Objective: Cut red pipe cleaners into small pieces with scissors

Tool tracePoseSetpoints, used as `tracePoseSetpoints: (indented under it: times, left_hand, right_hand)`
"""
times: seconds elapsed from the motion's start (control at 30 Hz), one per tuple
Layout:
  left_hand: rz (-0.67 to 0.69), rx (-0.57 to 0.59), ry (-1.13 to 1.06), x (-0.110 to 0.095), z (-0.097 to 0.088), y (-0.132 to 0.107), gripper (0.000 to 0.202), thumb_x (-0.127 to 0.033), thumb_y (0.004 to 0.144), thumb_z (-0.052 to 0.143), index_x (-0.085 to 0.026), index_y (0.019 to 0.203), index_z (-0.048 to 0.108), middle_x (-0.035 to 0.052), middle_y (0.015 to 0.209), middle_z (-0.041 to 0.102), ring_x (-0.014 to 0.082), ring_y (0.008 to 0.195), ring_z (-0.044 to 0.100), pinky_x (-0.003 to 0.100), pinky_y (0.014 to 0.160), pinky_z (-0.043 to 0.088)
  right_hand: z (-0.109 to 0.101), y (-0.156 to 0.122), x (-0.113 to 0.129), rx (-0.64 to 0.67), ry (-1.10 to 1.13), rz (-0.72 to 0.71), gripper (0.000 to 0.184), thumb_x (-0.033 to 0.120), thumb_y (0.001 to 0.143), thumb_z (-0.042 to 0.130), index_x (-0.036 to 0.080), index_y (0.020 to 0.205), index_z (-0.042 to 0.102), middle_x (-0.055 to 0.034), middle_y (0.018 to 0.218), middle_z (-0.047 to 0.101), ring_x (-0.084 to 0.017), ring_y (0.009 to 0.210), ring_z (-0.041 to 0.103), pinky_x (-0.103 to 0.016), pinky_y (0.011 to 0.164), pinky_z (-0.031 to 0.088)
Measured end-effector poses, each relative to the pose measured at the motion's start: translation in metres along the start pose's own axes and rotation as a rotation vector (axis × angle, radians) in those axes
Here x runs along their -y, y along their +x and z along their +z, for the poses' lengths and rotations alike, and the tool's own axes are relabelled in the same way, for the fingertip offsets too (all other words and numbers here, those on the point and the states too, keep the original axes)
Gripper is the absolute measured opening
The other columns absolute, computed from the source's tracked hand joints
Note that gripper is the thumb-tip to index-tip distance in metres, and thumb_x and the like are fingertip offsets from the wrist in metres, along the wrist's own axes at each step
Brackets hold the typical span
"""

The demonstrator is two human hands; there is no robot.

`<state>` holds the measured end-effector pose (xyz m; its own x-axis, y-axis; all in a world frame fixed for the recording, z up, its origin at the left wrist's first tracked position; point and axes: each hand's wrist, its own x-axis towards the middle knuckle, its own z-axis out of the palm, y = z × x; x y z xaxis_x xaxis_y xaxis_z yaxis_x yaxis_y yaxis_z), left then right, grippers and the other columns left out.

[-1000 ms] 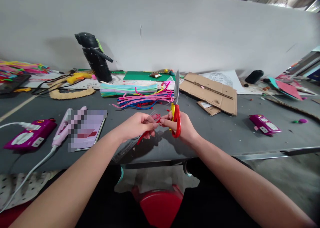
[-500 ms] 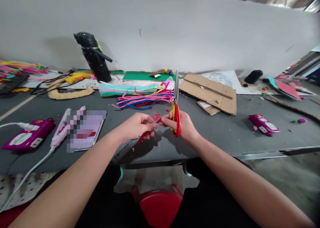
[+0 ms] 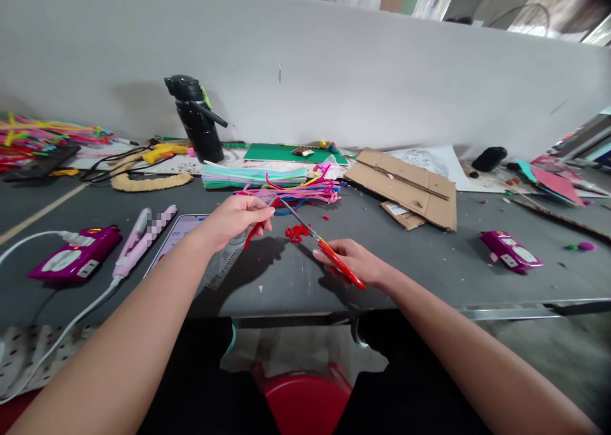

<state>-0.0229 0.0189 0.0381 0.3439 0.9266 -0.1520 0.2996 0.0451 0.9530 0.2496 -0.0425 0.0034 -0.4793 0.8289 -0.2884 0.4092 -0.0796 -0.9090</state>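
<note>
My left hand (image 3: 242, 217) pinches a red pipe cleaner (image 3: 251, 235), together with a clear plastic ruler (image 3: 222, 269) that shows above and below the fingers. In my right hand (image 3: 357, 261) are scissors (image 3: 340, 264) with red and yellow handles. Their blades point up and left, and the tips reach the red end by my left fingertips. Whether the blades touch it I cannot tell. Several short red pieces (image 3: 298, 233) lie in a small heap on the table, below the blades. Behind them rest bundles of pink and blue pipe cleaners (image 3: 315, 192) and pale ones (image 3: 252, 176).
To the left are a phone (image 3: 179, 229), a pink styling iron (image 3: 138, 244) and a purple power bank-like block (image 3: 79, 257) with a white cable. A black flask (image 3: 198, 126) stands behind. Cardboard (image 3: 405, 187) and another purple block (image 3: 510, 250) lie to the right.
The scissors have swung from upright to pointing up-left, their blades now by the red pipe cleaner. My hands have moved apart, the left one up-left. The heap of red pieces has come into sight.
</note>
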Motion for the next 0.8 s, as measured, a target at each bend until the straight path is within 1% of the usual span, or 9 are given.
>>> tracePoseSetpoints:
  times: [0.17,0.33,0.53,0.8]
  left_hand:
    - [-0.016,-0.019,-0.036,0.0002,-0.0005,0.0011,0.025,-0.036,0.080,0.069,-0.014,0.071,0.062,0.0025,0.065,0.065,0.0092,0.053,0.055,0.022,0.053,0.043]
    - [-0.015,-0.014,-0.034,0.0014,0.0011,0.0029,0.025,-0.037,0.080,0.069,-0.014,0.071,0.062,0.0029,0.066,0.066,0.0092,0.053,0.055,0.021,0.052,0.042]
    - [-0.016,-0.009,-0.015,0.0013,0.0030,0.0022,0.026,-0.038,0.079,0.070,-0.014,0.071,0.062,0.0029,0.066,0.066,0.0097,0.053,0.056,0.022,0.053,0.043]
    - [-0.035,-0.007,-0.010,0.0005,0.0024,0.0018,0.027,-0.039,0.079,0.070,-0.014,0.070,0.062,0.0034,0.065,0.066,0.0099,0.053,0.055,0.022,0.053,0.042]
  right_hand:
    - [-0.0006,0.0017,0.0016,0.006,-0.025,-0.001,0.051,0.066,0.080,0.059,0.018,0.068,0.046,0.0035,0.057,0.048,-0.007,0.045,0.040,-0.023,0.041,0.028]
    - [0.0001,0.0037,0.0014,0.005,-0.052,0.017,0.050,0.065,0.078,0.061,0.018,0.068,0.046,0.0039,0.057,0.047,-0.007,0.044,0.039,-0.023,0.042,0.025]
    - [0.0014,0.0044,0.0010,-0.014,-0.077,0.033,0.052,0.067,0.077,0.061,0.019,0.067,0.043,0.0050,0.054,0.046,-0.007,0.044,0.038,-0.022,0.042,0.026]
    - [0.0001,0.0039,0.0007,-0.002,-0.073,0.017,0.051,0.067,0.077,0.061,0.019,0.068,0.047,0.0039,0.057,0.048,-0.008,0.044,0.040,-0.023,0.041,0.027]
